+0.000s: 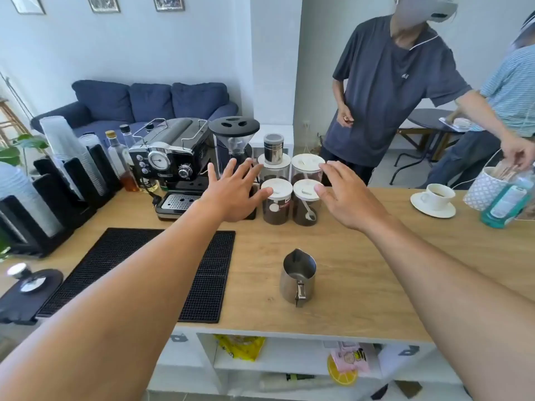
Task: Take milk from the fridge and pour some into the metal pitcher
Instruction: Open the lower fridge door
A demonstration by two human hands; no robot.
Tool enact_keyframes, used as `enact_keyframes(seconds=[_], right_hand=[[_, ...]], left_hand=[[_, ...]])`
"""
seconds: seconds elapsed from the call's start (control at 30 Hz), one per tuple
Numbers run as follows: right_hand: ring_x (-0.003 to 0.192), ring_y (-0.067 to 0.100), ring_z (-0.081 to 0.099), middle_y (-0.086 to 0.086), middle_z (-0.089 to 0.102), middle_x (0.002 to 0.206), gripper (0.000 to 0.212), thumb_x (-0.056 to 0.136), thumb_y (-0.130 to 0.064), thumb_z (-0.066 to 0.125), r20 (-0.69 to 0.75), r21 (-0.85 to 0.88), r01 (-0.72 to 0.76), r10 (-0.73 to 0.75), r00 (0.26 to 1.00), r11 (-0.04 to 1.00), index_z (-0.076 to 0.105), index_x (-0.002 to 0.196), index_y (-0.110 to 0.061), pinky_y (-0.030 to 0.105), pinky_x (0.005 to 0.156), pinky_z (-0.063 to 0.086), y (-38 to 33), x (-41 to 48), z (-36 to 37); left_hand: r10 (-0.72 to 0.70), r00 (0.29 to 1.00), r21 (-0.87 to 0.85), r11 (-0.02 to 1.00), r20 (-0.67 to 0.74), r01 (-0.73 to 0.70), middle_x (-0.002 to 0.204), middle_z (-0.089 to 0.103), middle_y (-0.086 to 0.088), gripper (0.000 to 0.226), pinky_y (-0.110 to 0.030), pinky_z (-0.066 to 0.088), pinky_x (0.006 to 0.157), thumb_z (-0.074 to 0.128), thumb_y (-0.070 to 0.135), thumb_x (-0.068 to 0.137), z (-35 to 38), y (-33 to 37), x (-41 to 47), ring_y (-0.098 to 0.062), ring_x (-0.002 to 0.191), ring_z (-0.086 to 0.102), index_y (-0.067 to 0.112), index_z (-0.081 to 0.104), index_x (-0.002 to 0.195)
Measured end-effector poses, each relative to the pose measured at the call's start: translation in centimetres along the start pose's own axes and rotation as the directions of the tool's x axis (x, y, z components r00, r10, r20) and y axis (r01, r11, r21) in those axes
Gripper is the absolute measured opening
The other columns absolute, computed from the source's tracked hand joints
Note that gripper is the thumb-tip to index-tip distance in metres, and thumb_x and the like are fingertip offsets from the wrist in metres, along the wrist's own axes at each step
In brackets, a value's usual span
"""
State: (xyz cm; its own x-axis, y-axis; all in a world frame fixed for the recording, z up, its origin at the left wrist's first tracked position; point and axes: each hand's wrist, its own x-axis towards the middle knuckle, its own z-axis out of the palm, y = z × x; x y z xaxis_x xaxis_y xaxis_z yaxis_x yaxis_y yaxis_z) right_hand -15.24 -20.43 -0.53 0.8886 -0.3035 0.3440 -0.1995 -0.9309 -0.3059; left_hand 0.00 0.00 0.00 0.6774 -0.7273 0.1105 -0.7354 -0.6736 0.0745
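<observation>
While both arms stretch over the wooden counter [376, 270], the left hand [231, 195] and the right hand [347, 198] have spread fingers and hold nothing. The metal pitcher [298, 274] stands upright, nearer than both hands and between the two arms. Its handle faces the person and its spout points far. No milk or fridge shows, so the person probably must turn away first.

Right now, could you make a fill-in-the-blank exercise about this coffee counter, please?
The shiny steel pitcher stands on a pale counter made of ___.
The black ribbed rubber mat lies to the pitcher's ___.
The left hand and the right hand, fingers spread, hold ___.
The white ceramic cup sits on a white ___.
Missing words: wood; left; nothing; saucer.
</observation>
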Motion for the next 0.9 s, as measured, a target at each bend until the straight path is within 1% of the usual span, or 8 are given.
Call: enact_keyframes(seconds=[0.1, 0.17, 0.27, 0.4, 0.47, 0.6, 0.77, 0.9], right_hand=[[0.146, 0.019, 0.018, 0.001, 0.026, 0.158, 0.053, 0.102, -0.04, 0.037, -0.009, -0.054, -0.055, 0.054, 0.998, 0.997, 0.029, 0.15, -0.018, 0.039, 0.117, 0.022, 0.9, -1.1, -0.4], [0.147, 0.019, 0.016, 0.001, 0.024, 0.159, 0.055, 0.102, -0.042, 0.036, 0.024, -0.069, -0.087, 0.089, 0.996, 0.994, 0.028, 0.151, -0.019, 0.04, 0.118, 0.021, 1.6, -1.8, -0.6], [0.148, 0.019, 0.014, 0.002, 0.022, 0.159, 0.056, 0.102, -0.044, 0.035, 0.024, -0.093, -0.115, 0.118, 0.993, 0.989, 0.025, 0.152, -0.02, 0.04, 0.118, 0.02, 2.6, -2.5, -1.2], [0.148, 0.018, 0.013, 0.0, 0.02, 0.16, 0.056, 0.103, -0.043, 0.034, 0.025, -0.105, -0.133, 0.137, 0.99, 0.986, 0.023, 0.153, -0.02, 0.038, 0.118, 0.018, 4.1, -3.8, -2.5], [0.148, 0.017, 0.012, 0.001, 0.021, 0.16, 0.056, 0.103, -0.042, 0.034, 0.018, -0.113, -0.13, 0.132, 0.991, 0.985, 0.024, 0.153, -0.018, 0.037, 0.119, 0.016, 5.1, -4.7, -3.2], [0.147, 0.019, 0.015, 0.002, 0.024, 0.159, 0.056, 0.103, -0.041, 0.035, -0.013, -0.117, -0.214, 0.214, 0.977, 0.97, 0.026, 0.152, -0.016, 0.038, 0.119, 0.017, 8.7, -8.3, -5.2], [0.143, 0.023, 0.023, 0.004, 0.027, 0.156, 0.055, 0.101, -0.04, 0.039, -0.062, -0.138, -0.322, 0.316, 0.947, 0.937, 0.03, 0.15, -0.016, 0.038, 0.115, 0.021, 13.1, -13.4, -8.4], [0.142, 0.025, 0.026, 0.006, 0.029, 0.154, 0.055, 0.101, -0.039, 0.04, -0.111, -0.131, -0.385, 0.372, 0.922, 0.914, 0.03, 0.15, -0.016, 0.041, 0.114, 0.024, 15.8, -17.4, -11.1]], left_hand=[[0.034, 0.999, 0.034, 0.999, 0.005, -0.034, 0.168, -0.002, 0.003, 0.074, -0.066, -0.007, 0.117, 0.015, 0.068, 0.097, 0.4, 0.8, 0.2, -0.027, 0.154, -0.006, 0.031, 0.001, 0.159], [0.059, 0.998, 0.026, 0.998, 0.004, -0.059, 0.168, -0.002, 0.002, 0.074, -0.065, -0.008, 0.117, 0.014, 0.068, 0.097, 0.8, 1.5, 0.3, -0.026, 0.154, -0.007, 0.03, 0.0, 0.159], [0.094, 0.996, 0.025, 0.995, -0.005, -0.094, 0.168, -0.004, 0.002, 0.075, -0.066, -0.009, 0.116, 0.014, 0.068, 0.096, 0.9, 2.9, 1.0, -0.026, 0.154, -0.009, 0.03, 0.0, 0.159], [0.113, 0.994, -0.041, 0.993, -0.001, -0.113, 0.168, -0.006, 0.002, 0.071, -0.07, -0.008, 0.115, 0.015, 0.066, 0.097, 0.9, 5.0, 1.9, -0.03, 0.154, -0.01, 0.035, -0.005, 0.158], [0.127, 0.992, -0.044, 0.991, 0.003, -0.127, 0.168, -0.006, 0.002, 0.071, -0.07, -0.008, 0.114, 0.015, 0.067, 0.097, 0.8, 6.3, 2.3, -0.031, 0.154, -0.009, 0.036, -0.007, 0.158], [0.212, 0.977, -0.001, 0.977, 0.021, -0.212, 0.168, -0.006, 0.002, 0.072, -0.069, -0.008, 0.114, 0.013, 0.068, 0.097, 1.2, 10.7, 3.2, -0.03, 0.154, -0.009, 0.034, -0.004, 0.158], [0.324, 0.946, 0.061, 0.944, 0.016, -0.325, 0.168, -0.002, 0.003, 0.073, -0.067, -0.004, 0.117, 0.014, 0.068, 0.096, 0.4, 17.3, 3.9, -0.027, 0.154, -0.005, 0.034, -0.001, 0.159], [0.397, 0.917, 0.041, 0.916, 0.021, -0.398, 0.168, -0.004, 0.002, 0.074, -0.065, -0.006, 0.118, 0.015, 0.069, 0.096, 0.0, 23.0, 3.4, -0.026, 0.154, -0.005, 0.033, -0.001, 0.159]])
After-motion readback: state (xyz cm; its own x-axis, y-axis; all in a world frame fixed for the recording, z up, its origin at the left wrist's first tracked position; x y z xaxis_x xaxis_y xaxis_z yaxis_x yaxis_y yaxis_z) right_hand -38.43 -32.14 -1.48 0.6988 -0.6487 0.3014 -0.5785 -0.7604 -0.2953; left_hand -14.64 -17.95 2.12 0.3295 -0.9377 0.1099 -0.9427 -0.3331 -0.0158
